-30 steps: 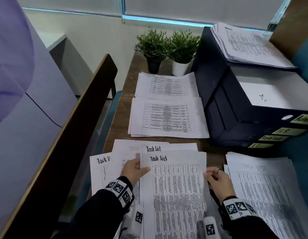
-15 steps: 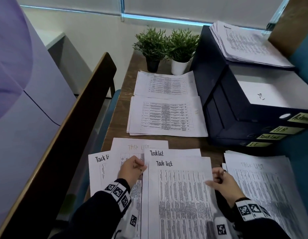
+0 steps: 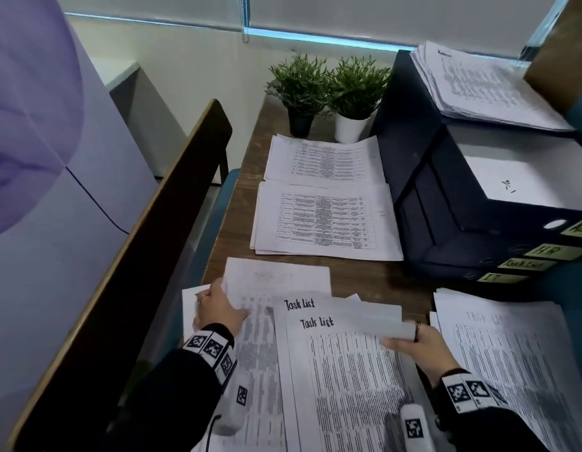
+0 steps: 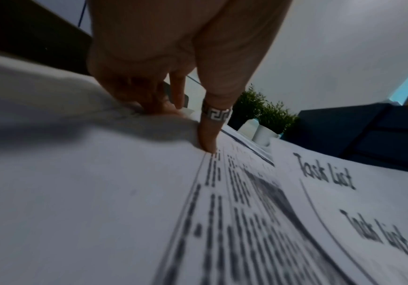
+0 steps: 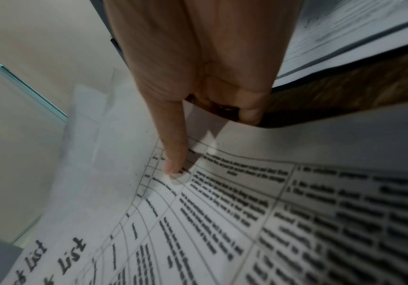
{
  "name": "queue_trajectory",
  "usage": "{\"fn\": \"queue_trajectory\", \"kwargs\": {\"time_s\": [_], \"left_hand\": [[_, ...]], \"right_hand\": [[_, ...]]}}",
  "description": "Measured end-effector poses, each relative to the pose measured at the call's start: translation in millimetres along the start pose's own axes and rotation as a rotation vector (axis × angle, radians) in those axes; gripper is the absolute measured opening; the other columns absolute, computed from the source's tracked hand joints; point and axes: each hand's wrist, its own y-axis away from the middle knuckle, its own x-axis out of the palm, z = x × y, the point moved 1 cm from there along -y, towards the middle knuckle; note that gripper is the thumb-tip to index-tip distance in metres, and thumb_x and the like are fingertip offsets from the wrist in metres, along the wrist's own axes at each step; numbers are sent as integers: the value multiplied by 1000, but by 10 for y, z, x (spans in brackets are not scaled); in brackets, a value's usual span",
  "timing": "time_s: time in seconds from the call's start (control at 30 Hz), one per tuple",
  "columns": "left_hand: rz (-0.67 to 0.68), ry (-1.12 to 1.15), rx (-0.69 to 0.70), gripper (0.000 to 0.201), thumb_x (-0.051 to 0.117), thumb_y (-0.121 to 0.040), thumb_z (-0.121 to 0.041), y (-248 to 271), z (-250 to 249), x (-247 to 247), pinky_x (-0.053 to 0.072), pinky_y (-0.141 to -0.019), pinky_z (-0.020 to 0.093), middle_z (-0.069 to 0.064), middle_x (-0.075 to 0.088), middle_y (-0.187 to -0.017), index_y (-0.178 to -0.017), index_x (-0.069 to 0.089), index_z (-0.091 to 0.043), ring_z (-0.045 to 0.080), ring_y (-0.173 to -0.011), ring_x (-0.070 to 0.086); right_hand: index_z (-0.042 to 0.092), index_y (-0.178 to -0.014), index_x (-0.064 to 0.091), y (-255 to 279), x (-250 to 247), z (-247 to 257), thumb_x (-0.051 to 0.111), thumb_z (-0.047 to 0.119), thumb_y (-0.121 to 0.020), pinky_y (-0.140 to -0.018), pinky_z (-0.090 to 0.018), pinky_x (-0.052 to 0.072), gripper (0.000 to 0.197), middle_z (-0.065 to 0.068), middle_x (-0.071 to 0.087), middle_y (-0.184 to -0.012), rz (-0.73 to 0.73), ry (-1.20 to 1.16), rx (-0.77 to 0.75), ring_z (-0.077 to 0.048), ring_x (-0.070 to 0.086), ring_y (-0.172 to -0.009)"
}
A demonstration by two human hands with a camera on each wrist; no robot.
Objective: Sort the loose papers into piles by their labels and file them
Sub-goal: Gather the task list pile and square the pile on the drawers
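Observation:
Several sheets headed "Task List" lie fanned at the desk's near edge. My right hand (image 3: 413, 337) pinches the upper right corner of the front sheet (image 3: 341, 386), thumb on top and fingers underneath, and the corner curls upward (image 5: 222, 192). A second sheet (image 3: 299, 303) shows just behind it. My left hand (image 3: 217, 308) grips the left edge of a faded-headed sheet (image 3: 276, 278), with the ringed thumb (image 4: 209, 142) pressing on the print. A thick Task List pile (image 3: 511, 353) lies to the right. Dark binders (image 3: 446, 207) carry yellow spine labels, one reading Task List (image 3: 524, 264).
Two sorted piles (image 3: 325, 223) (image 3: 325, 158) lie mid-desk in front of two potted plants (image 3: 299, 83) (image 3: 354, 86). Another paper stack (image 3: 478, 83) rests on top of the binders. A dark wooden partition (image 3: 136, 256) runs along the desk's left side.
My left hand has slid left to the outer edge of the left sheet. My right hand has lifted the front sheet's upper right corner, which now curls up.

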Motion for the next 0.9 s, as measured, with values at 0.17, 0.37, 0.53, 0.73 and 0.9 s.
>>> {"fn": "queue_trajectory", "kwargs": {"time_s": [0.17,0.37,0.53,0.73,0.9], "left_hand": [[13,208,103,58,73,-74,-1,84,30,53,47,-96,37,6,45,-126,-121,43,-17,21,-96,54],[348,427,243,33,65,-77,10,268,-54,147,55,-78,39,4,72,-81,-67,73,-20,26,-84,66],[602,583,204,31,66,-78,5,384,-175,44,51,-65,20,-3,71,-68,-60,75,-19,9,-69,65],[485,516,134,20,55,-92,-29,236,-182,93,43,-96,38,-6,60,-109,-110,63,-27,16,-103,54],[85,-87,113,78,79,-70,-18,121,-108,171,28,-111,40,8,37,-136,-135,38,-22,27,-127,37]], "right_hand": [[5,-89,67,12,92,-18,73,-11,-67,-83,-34,51,28,-11,71,-90,32,6,-1,-25,64,-87],[9,-86,66,40,121,11,73,-9,-68,-78,-28,49,27,-9,70,-88,51,-17,-18,-24,64,-88],[9,-93,65,30,115,21,80,6,-57,-84,-31,49,39,-9,70,-94,67,-62,-15,-24,63,-95],[11,-106,57,-2,116,43,84,14,-56,-81,-30,49,57,-7,70,-98,60,-98,-38,-22,65,-96],[15,-108,49,-1,32,51,75,-4,-66,-74,-26,50,53,-8,69,-97,39,-66,-26,-20,65,-91]]}}
